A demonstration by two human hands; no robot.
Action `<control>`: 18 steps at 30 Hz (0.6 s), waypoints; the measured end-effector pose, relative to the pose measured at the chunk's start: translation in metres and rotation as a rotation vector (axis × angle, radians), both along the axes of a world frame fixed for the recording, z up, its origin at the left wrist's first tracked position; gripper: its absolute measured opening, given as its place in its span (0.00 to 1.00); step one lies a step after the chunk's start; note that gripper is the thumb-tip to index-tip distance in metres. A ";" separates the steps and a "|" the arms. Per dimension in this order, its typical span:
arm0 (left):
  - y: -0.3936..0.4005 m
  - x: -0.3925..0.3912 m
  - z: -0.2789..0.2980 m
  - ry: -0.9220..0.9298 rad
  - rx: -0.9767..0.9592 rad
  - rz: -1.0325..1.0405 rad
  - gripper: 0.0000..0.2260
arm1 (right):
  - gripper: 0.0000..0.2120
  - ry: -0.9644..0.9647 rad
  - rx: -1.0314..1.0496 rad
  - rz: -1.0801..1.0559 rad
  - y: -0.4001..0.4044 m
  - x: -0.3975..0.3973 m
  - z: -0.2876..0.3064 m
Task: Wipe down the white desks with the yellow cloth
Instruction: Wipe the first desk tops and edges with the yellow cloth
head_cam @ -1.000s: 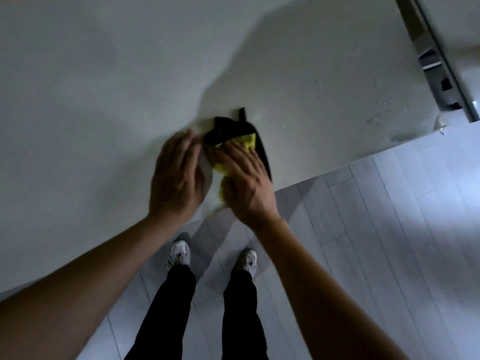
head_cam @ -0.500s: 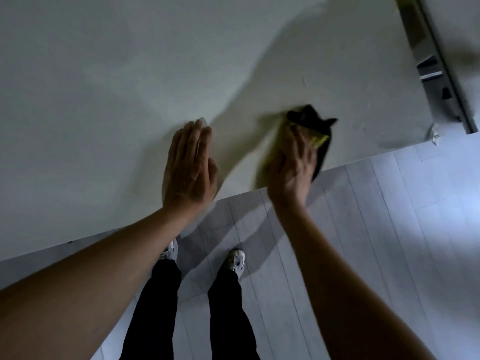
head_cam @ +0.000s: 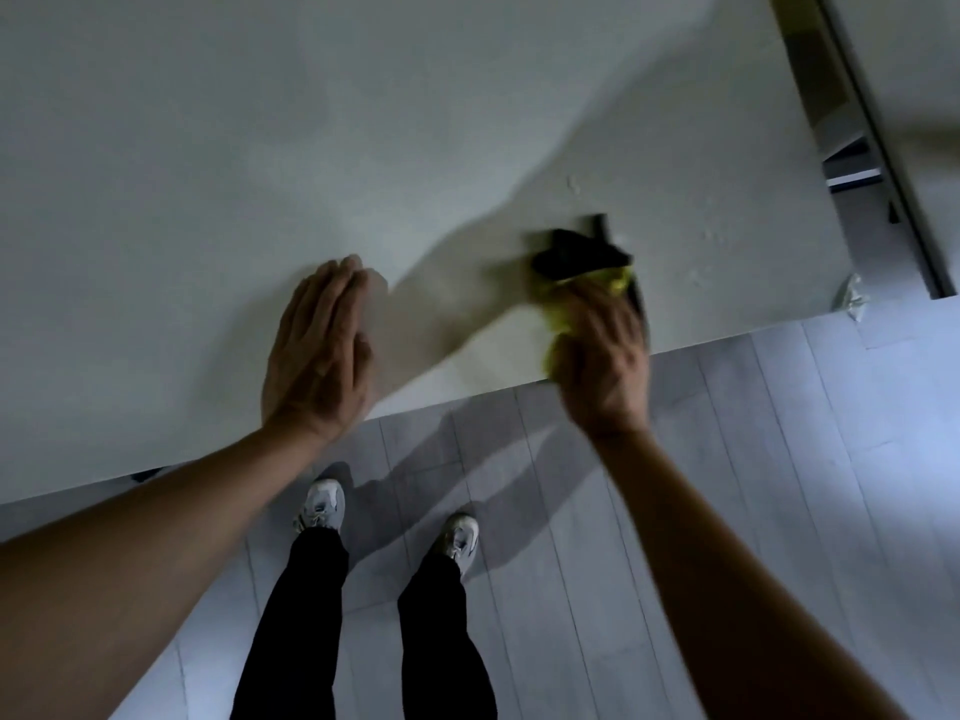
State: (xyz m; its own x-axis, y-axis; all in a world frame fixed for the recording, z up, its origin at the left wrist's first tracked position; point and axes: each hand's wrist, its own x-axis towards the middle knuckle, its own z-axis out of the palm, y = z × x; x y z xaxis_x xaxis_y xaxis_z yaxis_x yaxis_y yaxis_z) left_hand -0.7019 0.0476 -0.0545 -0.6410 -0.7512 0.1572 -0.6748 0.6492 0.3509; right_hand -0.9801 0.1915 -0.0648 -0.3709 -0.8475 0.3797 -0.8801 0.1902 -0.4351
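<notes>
Right hand (head_cam: 602, 356) on yellow cloth (head_cam: 615, 283), white desk (head_cam: 260, 148)

I have one view only, from a wide-angle camera worn on the person's head. It looks forward and steeply down, so the white surface (head_cam: 260, 148) fills the upper half of the picture and the grey plank floor (head_cam: 779, 459) fills the lower half. The camera sits close: both forearms enter from the bottom corners, and the left hand (head_cam: 317, 356) and right hand (head_cam: 602, 356) lie near the middle. Directly below the lens I see the person's own legs and shoes (head_cam: 322, 506). The right hand is blurred. No second view shares this scene.
</notes>
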 end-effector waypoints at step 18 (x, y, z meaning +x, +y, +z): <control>0.000 0.001 -0.002 -0.033 0.031 0.025 0.29 | 0.23 -0.042 0.178 0.382 -0.047 0.110 0.012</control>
